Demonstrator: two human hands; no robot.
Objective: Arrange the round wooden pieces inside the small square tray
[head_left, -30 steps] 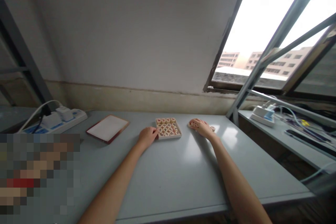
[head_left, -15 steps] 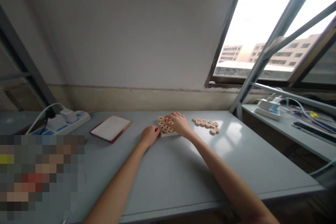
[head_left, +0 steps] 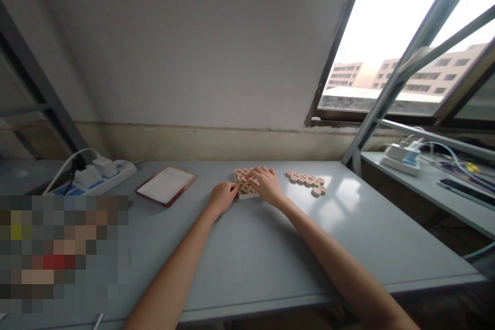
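A small open box (head_left: 249,196) of round wooden pieces (head_left: 243,185) with red and dark markings rests on the grey table. At its left side is my left hand (head_left: 224,196), its fingers curled closed against the box edge. My right hand (head_left: 266,184) lies over the right part of the box, palm down, fingers reaching over the pieces and hiding some of them. Whether those fingers grip a piece is hidden. Several more round pieces (head_left: 305,180) lie in a cluster on the table to the right of the box.
A flat white panel with a reddish-brown rim (head_left: 166,186) lies left of the box. Farther left is a power strip (head_left: 124,167) with plugs and cables. Metal posts (head_left: 381,105) rise at the right, beside a side desk (head_left: 456,191) with another power strip and a phone.
The view has shifted slightly, moving the scene a little right and up. Both hands remain at the box, the right fingers slightly changed in pose over the pieces.
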